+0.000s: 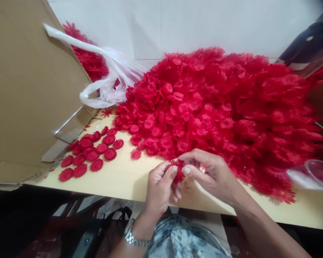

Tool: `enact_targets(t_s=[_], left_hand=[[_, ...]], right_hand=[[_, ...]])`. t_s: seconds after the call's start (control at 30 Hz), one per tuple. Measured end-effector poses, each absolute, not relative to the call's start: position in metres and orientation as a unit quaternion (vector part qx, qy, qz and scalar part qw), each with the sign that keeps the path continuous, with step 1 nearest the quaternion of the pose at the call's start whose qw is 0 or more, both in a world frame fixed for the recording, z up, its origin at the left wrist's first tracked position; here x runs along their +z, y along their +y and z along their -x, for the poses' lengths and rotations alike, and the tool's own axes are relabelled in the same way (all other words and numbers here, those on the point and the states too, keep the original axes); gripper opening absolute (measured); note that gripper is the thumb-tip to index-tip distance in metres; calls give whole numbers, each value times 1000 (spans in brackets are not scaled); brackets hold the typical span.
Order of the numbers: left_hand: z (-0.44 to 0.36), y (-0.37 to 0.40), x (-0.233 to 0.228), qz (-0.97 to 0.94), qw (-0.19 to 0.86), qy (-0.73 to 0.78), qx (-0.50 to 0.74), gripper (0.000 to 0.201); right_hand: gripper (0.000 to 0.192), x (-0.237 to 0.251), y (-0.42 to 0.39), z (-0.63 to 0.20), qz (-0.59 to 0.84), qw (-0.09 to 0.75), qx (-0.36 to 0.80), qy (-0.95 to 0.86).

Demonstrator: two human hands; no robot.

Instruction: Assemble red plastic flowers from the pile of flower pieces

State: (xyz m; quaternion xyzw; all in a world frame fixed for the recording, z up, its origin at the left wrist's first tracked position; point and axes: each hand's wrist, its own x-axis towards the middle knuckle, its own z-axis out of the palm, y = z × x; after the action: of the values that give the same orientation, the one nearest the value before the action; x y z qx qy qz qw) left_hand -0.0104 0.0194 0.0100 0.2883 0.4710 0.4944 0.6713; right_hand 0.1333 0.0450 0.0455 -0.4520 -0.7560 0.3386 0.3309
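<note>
A big heap of red plastic flower pieces covers the right and middle of the pale tabletop. At the table's near edge my left hand and my right hand meet, both pinching one red flower piece between thumbs and fingertips. The piece is mostly hidden by my fingers. A small flat group of red flower pieces lies apart on the table, to the left of my hands. A silver watch sits on my left wrist.
A large cardboard box flap stands at the left. A clear plastic bag with more red pieces lies behind it. A clear plastic cup sits at the right edge. A white wall backs the table.
</note>
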Motion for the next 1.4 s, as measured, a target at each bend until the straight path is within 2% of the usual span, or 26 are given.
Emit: enact_targets(t_s=[0.07,0.13,0.3,0.37,0.57,0.73,0.93,1.1,1.4], left_hand=[[10,17,9,-316,654,475,497,32],[11,16,7,-334,640,477,502,32],[13,14,1,-334,651,451,511,33],[13,13,-1,-329,666,420,521,33],[11,9,1,-315,677,385,542,21],[14,9,3,-323,664,412,533,19],[11,10,2,-348,658,417,522,24],[7,10,2,-358,638,440,520,16],[7,6,-5,-332,616,458,548,31]], right_hand=[[19,41,40,-125,437,315,457,-708],[15,38,38,-119,425,309,528,-667],[10,36,37,-116,402,327,589,-621],[10,34,36,-117,415,340,557,-634],[8,25,35,-119,492,381,330,-709],[14,21,36,-121,507,371,263,-732],[19,21,35,-121,489,354,244,-759],[24,21,33,-117,492,355,262,-751],[34,15,28,-108,485,400,319,-710]])
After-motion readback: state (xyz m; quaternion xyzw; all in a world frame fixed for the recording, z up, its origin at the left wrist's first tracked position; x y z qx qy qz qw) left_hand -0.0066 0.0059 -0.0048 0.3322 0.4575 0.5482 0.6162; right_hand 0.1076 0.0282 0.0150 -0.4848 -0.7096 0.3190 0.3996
